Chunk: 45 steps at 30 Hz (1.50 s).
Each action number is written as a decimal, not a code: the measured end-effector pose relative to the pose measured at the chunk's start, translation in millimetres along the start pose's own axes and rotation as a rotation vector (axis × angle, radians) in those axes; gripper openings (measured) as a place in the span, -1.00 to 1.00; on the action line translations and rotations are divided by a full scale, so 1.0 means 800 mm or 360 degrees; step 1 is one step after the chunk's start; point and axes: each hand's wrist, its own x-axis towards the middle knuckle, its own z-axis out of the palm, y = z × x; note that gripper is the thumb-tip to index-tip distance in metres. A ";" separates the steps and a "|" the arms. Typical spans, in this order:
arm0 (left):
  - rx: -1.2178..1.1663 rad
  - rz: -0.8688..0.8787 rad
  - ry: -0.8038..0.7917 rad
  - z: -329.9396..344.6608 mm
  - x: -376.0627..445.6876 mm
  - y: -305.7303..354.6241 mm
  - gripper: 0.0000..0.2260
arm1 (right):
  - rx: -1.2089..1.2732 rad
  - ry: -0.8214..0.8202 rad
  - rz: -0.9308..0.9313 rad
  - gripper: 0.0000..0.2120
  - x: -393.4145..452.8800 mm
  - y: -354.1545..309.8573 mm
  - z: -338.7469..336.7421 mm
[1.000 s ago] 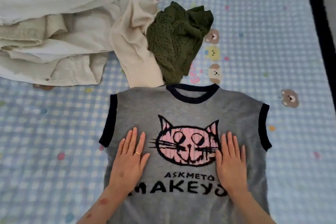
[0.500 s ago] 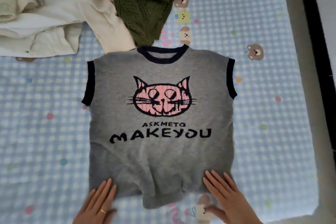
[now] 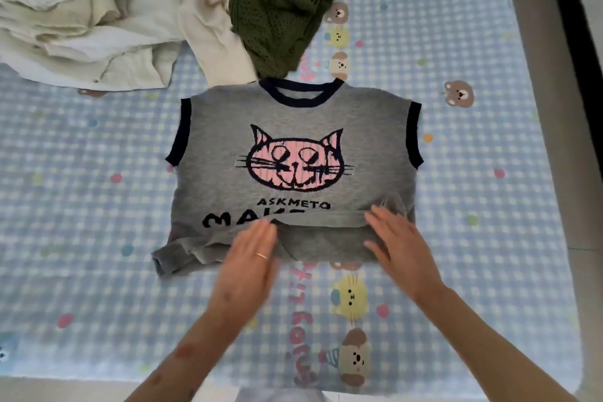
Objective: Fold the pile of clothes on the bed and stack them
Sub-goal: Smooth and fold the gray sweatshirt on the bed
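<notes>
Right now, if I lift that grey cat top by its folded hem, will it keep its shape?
Probably not: the grey cat top looks soft, its turned-up hem wrinkled and uneven. It would likely droop and unfold.

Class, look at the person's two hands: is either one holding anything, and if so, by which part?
Nothing is gripped. The left hand and right hand lie with straight fingers on the folded-up hem of the grey cat top, pressing it rather than holding it.

Grey sleeveless cat-print top [image 3: 293, 121] lies flat, face up, its hem folded up over the lettering; unfolded cream garments [image 3: 107, 19] and green knit [image 3: 277, 16] lie heaped beyond its collar.
</notes>
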 end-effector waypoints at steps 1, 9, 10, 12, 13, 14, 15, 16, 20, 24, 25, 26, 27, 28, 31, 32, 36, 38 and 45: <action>0.0005 0.0123 -0.0047 0.010 0.006 0.019 -0.56 | -0.0027 -0.0102 -0.0044 -0.52 -0.007 0.003 0.006; 0.0117 -0.0251 -0.0130 0.058 0.089 0.019 -0.45 | -0.0120 0.0038 0.0084 -0.42 0.041 0.024 0.017; 0.0146 -0.0285 -0.0146 0.058 0.094 0.011 -0.45 | -0.0147 -0.0057 0.0119 -0.41 0.054 0.025 0.015; 0.0176 -0.0368 -0.0183 0.051 0.101 -0.002 -0.42 | -0.0150 -0.0223 0.0220 -0.45 0.073 0.032 0.012; 0.0177 -0.0402 -0.0211 0.047 0.102 -0.009 -0.41 | -0.0188 -0.0254 0.0225 -0.53 0.077 0.035 0.009; 0.0176 -0.0411 -0.0239 0.044 0.102 -0.018 -0.38 | -0.0242 -0.0244 0.0197 -0.64 0.078 0.038 0.003; 0.0184 -0.0394 -0.0264 0.042 0.100 -0.026 -0.34 | -0.0271 -0.0214 0.0160 -0.75 0.076 0.042 -0.003; 0.0210 -0.0355 -0.0284 0.039 0.096 -0.035 -0.30 | -0.0253 -0.0171 0.0123 -0.81 0.073 0.045 -0.008; 0.0456 -0.0109 -0.0422 0.025 0.076 -0.070 -0.22 | 0.0051 -0.0184 0.0121 -0.85 0.065 0.055 -0.018; 0.0514 -0.0171 -0.0490 0.007 0.046 -0.114 -0.29 | 0.0151 -0.0297 0.0248 -0.67 0.083 0.053 -0.017; 0.0487 -0.0254 -0.0473 0.001 0.036 -0.124 -0.27 | 0.0037 -0.0321 0.0240 -0.66 0.087 0.055 -0.018; 0.0431 -0.0360 -0.0438 -0.006 0.023 -0.136 -0.25 | -0.0093 -0.0358 0.0218 -0.67 0.091 0.057 -0.018; 0.0357 -0.0463 -0.0400 -0.011 0.009 -0.146 -0.23 | -0.0179 -0.0399 0.0209 -0.68 0.092 0.059 -0.019; 0.0282 -0.0557 -0.0371 -0.016 -0.003 -0.152 -0.21 | -0.0212 -0.0430 0.0202 -0.69 0.092 0.060 -0.020; 0.0052 -0.0753 -0.0316 -0.019 -0.029 -0.152 -0.25 | -0.0114 -0.0429 0.0143 -0.79 0.086 0.060 -0.024; -0.0025 -0.0797 -0.0270 -0.018 -0.032 -0.148 -0.30 | -0.0010 -0.0385 0.0125 -0.84 0.082 0.058 -0.026; -0.0247 -0.0873 0.0025 -0.024 -0.039 -0.139 -0.43 | 0.0331 -0.0169 0.0083 -0.81 0.052 0.051 -0.047; -0.0296 -0.0727 0.0045 -0.030 -0.053 -0.143 -0.53 | 0.0416 -0.0147 0.0080 -0.69 0.027 0.049 -0.058; -0.0621 -0.0753 0.0034 -0.047 -0.096 -0.166 -0.74 | 0.0445 -0.0296 0.0154 -0.55 -0.038 0.045 -0.085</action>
